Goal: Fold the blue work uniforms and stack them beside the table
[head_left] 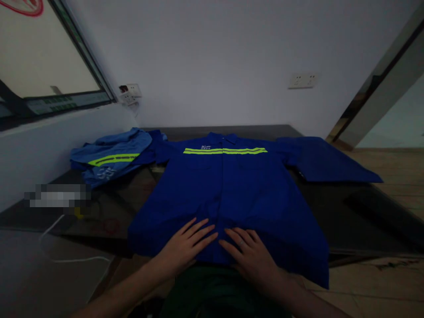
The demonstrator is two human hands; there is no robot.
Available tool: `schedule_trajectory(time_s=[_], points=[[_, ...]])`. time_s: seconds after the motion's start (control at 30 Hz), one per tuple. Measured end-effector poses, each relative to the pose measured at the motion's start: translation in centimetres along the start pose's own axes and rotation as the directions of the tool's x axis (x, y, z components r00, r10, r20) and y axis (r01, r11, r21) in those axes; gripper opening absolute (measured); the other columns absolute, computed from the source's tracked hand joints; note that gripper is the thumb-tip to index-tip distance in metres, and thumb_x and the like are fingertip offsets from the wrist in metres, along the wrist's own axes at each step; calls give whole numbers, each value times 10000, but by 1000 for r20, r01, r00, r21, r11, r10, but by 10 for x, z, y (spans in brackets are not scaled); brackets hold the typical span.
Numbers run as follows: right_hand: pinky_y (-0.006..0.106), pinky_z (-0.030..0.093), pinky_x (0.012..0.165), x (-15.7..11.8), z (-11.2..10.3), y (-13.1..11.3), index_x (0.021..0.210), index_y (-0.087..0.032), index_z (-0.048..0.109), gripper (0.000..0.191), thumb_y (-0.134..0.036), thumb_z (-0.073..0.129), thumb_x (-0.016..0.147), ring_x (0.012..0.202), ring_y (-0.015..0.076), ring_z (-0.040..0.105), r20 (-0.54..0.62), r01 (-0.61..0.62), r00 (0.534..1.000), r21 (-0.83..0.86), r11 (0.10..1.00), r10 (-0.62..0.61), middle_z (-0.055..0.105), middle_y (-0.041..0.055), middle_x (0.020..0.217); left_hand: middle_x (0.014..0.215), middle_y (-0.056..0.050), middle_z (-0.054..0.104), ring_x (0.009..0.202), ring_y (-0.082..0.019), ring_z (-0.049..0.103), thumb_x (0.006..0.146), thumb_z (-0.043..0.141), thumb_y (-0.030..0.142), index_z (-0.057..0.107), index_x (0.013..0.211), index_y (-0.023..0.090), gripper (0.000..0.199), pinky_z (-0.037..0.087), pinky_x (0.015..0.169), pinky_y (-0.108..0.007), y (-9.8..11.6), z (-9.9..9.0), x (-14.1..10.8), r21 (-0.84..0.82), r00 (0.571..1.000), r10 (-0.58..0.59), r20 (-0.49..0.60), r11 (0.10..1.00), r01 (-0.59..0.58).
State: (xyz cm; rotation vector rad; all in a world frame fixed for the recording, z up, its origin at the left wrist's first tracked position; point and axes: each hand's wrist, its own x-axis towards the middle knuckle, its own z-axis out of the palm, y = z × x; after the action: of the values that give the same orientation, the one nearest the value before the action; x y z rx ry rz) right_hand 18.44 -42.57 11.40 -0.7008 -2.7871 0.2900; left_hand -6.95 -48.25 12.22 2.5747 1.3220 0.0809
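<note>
On the table (326, 216), the shirt (228, 190) lies between a garment pile (114, 148), left, and a cloth (331, 161), right.

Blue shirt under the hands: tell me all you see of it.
The blue work shirt looks like woven cloth and lies front up on the dark table, collar at the far end, sleeves out sideways, lower part overhanging the near edge. A yellow-green band crosses the chest below pale lettering. The left hand and right hand rest on its lower front, near some creases.
</note>
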Motion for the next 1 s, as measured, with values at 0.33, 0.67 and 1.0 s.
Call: schedule_trajectory(time_s=[0.33, 0.67, 1.0], points=[[298, 553, 838, 9, -47, 24, 1080, -230, 694, 300, -216, 434, 932, 943, 175, 692, 3, -283, 932, 631, 722, 363, 736, 38, 1030, 1305, -49, 606, 1242, -181, 535, 808, 418, 22, 430, 1364, 250, 601, 421, 1077, -415, 1, -8, 1, -257, 959, -114, -260, 965, 45], [329, 563, 856, 21, -67, 14, 1149, -265, 675, 328, -220, 432, 933, 958, 191, 696, -198, -243, 885, 578, 779, 422, 729, 33, 1063, 1183, -54, 669, 1091, -187, 633, 885, 448, 117, 555, 1246, 240, 396, 511, 978, -382, 15, -38, 33, -283, 892, -278, -357, 942, 180], [383, 564, 832, -84, -76, 61, 1053, -314, 704, 289, -462, 517, 890, 961, 234, 681, -140, -430, 839, 421, 799, 526, 723, 58, 1036, 1498, -57, 387, 1371, -304, 360, 781, 691, 217, 268, 1472, 375, 826, 219, 1137, -597, -12, -17, -67, 68, 956, -144, -254, 984, 166]])
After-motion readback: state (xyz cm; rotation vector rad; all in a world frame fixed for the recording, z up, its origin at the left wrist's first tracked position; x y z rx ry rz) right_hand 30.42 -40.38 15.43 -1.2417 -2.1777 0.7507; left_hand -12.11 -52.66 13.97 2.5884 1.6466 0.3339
